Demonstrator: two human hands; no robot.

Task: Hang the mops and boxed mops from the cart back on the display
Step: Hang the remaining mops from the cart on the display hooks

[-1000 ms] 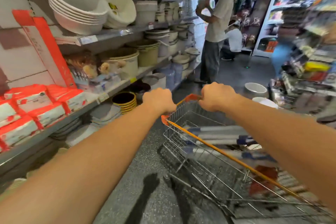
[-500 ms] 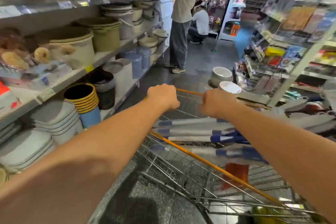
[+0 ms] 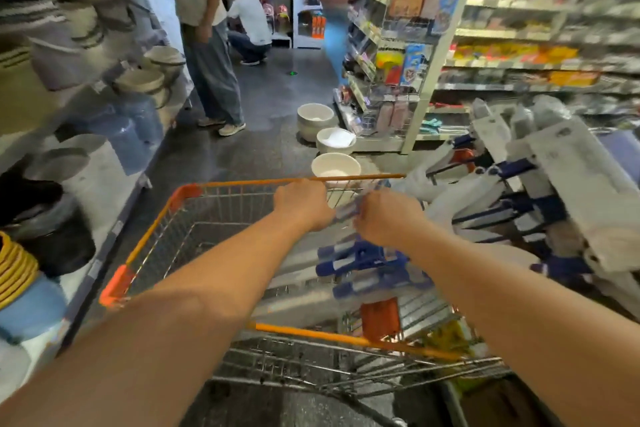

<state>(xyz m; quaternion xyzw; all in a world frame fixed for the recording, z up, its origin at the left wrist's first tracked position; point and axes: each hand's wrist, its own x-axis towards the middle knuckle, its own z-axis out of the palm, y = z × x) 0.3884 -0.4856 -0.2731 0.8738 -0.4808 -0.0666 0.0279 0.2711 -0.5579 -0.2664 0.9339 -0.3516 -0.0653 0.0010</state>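
A wire cart with an orange rim [image 3: 221,184] stands in the aisle in front of me. Several mops with blue and white handles [image 3: 360,260] lie in it, and their white flat heads [image 3: 568,177] stick out over its right side. My left hand [image 3: 301,204] grips the cart's far rim. Just below that rim, my right hand [image 3: 384,218] is curled round the blurred blue and white end of a mop handle. An orange tag [image 3: 381,319] hangs inside the cart.
Shelves of buckets and tubs [image 3: 138,128] line the left. Three white basins [image 3: 332,166] sit on the floor ahead, by the right shelving's post [image 3: 426,97]. One person stands [image 3: 211,55] and another crouches [image 3: 249,24] further up the aisle.
The view has swung right and the cart has turned with it. My right hand has left the rim and closed on a mop handle. My left hand still holds the rim.
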